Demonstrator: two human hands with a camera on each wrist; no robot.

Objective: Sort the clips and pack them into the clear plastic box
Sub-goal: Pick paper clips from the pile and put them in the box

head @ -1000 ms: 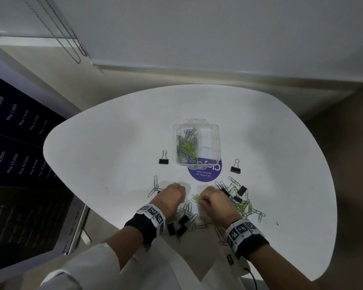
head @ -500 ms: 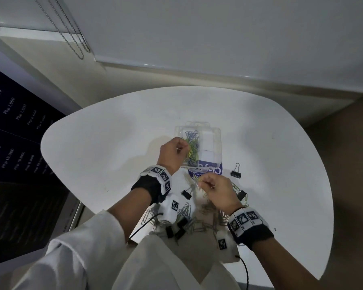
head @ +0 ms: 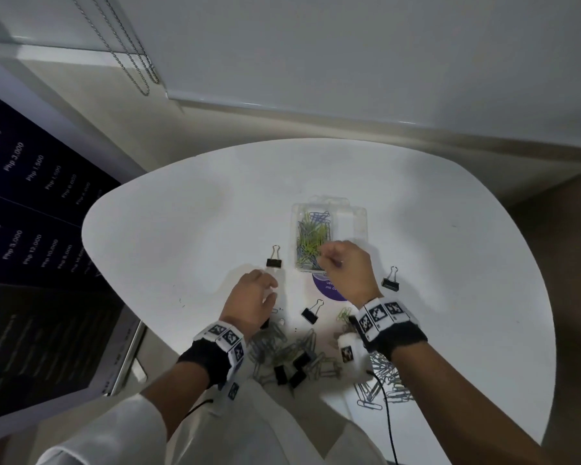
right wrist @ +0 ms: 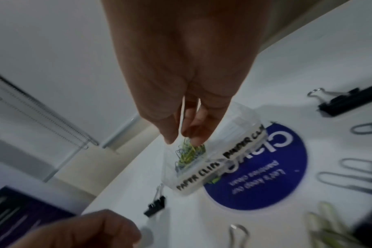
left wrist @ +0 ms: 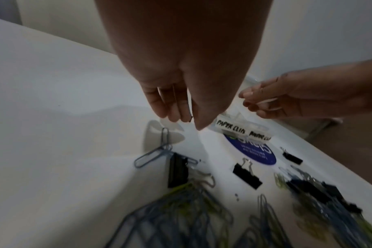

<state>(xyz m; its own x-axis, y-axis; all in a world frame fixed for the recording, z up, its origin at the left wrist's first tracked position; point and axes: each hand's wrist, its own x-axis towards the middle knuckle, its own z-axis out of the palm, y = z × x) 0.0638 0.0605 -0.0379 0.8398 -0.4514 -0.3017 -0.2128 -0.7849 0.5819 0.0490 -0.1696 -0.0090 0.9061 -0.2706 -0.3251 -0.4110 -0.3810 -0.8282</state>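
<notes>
The clear plastic box stands mid-table, its left compartment holding green and blue paper clips. A front label reads "PAPER CLIPS". My right hand hovers over the box's near left corner and pinches pale paper clips just above that compartment. My left hand hangs above the table, left of the box, with its fingers pointing down, relaxed, holding nothing I can see. A loose pile of paper clips lies below it by the near edge.
Black binder clips lie apart: one left of the box, one to its right, one in front, more in the pile. A second clip pile sits under my right wrist. A blue round sticker marks the table.
My left hand went from the pile to the box and has come back toward the pile. My right hand has risen from the pile to the box with clips pinched.
</notes>
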